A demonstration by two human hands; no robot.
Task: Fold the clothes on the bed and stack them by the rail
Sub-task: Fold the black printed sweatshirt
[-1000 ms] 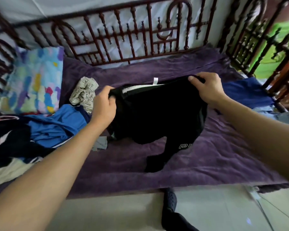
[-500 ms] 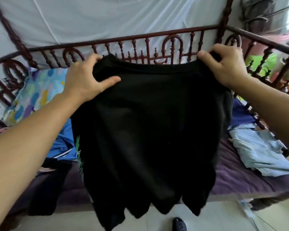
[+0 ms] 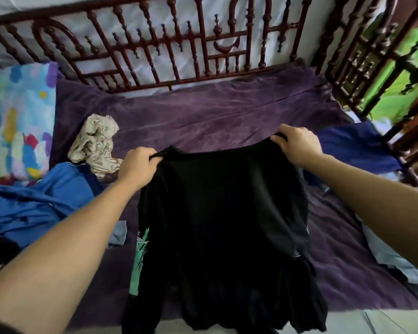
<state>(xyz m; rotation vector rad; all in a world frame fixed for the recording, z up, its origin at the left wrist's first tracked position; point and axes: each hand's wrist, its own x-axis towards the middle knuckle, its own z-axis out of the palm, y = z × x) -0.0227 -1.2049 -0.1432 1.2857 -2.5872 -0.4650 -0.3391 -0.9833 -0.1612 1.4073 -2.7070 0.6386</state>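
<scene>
A black garment (image 3: 223,227) with a green print along its left side hangs spread between my two hands over the front of the bed. My left hand (image 3: 139,167) pinches its top left corner. My right hand (image 3: 297,143) grips the top right corner. The cloth drapes down past the bed's front edge, hiding the mattress under it. The dark red wooden rail (image 3: 179,51) runs along the far side of the bed. A purple blanket (image 3: 215,116) covers the bed.
A crumpled beige patterned cloth (image 3: 95,145) lies left of centre. Blue clothing (image 3: 39,201) is heaped at the left beside a colourful pillow (image 3: 17,119). A dark blue garment (image 3: 352,148) and a pale blue one (image 3: 389,256) lie at the right by the side rail (image 3: 362,56).
I raised the black garment high and spread it out, then brought it down toward the bed. My hands still hold its top corners, now lower and closer to the blanket.
</scene>
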